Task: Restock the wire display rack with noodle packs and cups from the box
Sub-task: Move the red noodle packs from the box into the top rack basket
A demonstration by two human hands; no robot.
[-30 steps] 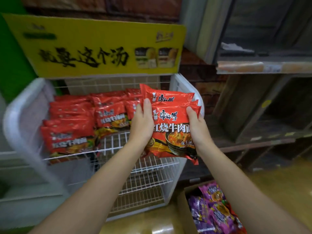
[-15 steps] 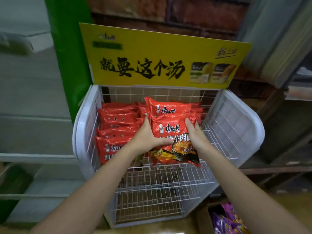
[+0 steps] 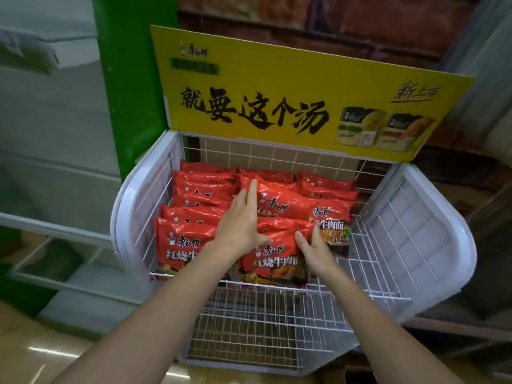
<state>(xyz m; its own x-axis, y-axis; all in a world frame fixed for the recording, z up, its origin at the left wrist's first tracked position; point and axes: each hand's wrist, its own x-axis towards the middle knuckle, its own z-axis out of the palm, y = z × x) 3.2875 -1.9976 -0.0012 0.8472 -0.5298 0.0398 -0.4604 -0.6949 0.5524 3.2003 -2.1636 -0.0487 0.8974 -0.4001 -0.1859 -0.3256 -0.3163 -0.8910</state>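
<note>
Background. Yellow header sign [image 3: 277, 79] with black brush characters, two cartons pictured at its right end. Green post [image 3: 130, 79] beside its left edge. Brick-patterned wall [image 3: 304, 20] above. Pale, blurred shelving [image 3: 50, 173] at left. Glossy tan floor [image 3: 33, 353] below.

The held noodle packs [image 3: 279, 245] now lie in the rack [image 3: 415, 245].
</note>
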